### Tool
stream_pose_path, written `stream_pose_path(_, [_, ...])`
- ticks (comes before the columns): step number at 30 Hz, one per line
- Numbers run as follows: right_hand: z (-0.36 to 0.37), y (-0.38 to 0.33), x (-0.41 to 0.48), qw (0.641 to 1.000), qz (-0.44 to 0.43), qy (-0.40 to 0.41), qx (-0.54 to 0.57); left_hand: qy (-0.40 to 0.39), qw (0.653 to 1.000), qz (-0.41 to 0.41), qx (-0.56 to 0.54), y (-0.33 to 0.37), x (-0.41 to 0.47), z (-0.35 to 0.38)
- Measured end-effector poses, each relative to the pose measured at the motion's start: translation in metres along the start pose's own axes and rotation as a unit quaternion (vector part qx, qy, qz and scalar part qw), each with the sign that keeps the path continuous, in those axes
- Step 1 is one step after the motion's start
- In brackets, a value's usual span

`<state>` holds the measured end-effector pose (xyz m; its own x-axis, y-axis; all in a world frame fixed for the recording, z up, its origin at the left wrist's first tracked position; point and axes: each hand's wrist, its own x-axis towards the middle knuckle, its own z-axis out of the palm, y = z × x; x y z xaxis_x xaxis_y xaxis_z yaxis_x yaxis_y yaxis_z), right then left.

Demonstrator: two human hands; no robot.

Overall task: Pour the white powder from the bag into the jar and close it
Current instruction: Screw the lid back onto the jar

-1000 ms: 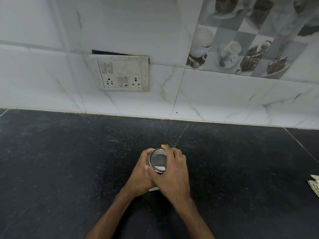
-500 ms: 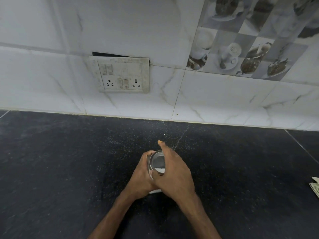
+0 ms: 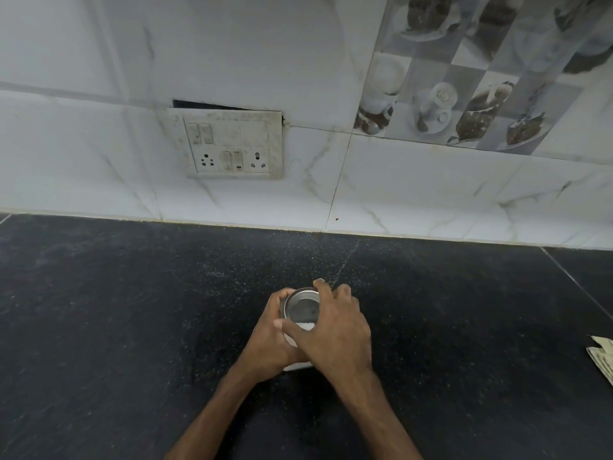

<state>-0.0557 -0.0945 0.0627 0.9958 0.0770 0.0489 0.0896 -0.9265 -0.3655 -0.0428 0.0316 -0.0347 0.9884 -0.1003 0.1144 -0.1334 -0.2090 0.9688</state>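
Observation:
A small jar with white contents stands on the black countertop, mostly hidden by both hands. A round metal lid sits on top of it, and a strip of white powder shows at the lid's near edge. My left hand wraps around the jar's left side. My right hand grips the lid from the right, thumb at the front and fingers over the far rim. A corner of the bag lies at the right edge of the view.
A white tiled wall with a switch and socket plate rises behind the countertop. Fine white grains are scattered on the counter behind the jar.
My right hand has turned on the lid: its fingers swung forward over the far rim, then back a little. The left hand and the jar have stayed in place.

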Motion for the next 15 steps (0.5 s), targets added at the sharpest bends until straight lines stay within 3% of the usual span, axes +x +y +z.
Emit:
stream_pose_path(4, [-0.0005,0.0057,0.0001,0.994,-0.058,-0.059,0.065,0.001,1.000,0.000,-0.012,0.0014,0.0006,0.0003])
stream_pose_path(6, [0.0018,0.0054,-0.0018,0.995,-0.078,-0.036,0.047,0.005,1.000,-0.005,-0.024,0.0002,0.0007,0.0014])
stream_pose_path(10, [-0.0009,-0.0022,0.0015,1.000,-0.006,0.017,0.002,-0.005,1.000,-0.014,-0.024,-0.0023,0.0003,0.0001])
stream_pose_path(13, [-0.0019,0.0011,0.0017,0.999,-0.028,-0.028,0.001,-0.002,1.000,-0.012,-0.020,0.0000,-0.0003,-0.0006])
stream_pose_path(15, [-0.0012,0.0023,-0.0009,0.998,-0.044,-0.016,0.033,0.007,1.000,-0.014,-0.017,0.0009,0.0000,0.0005])
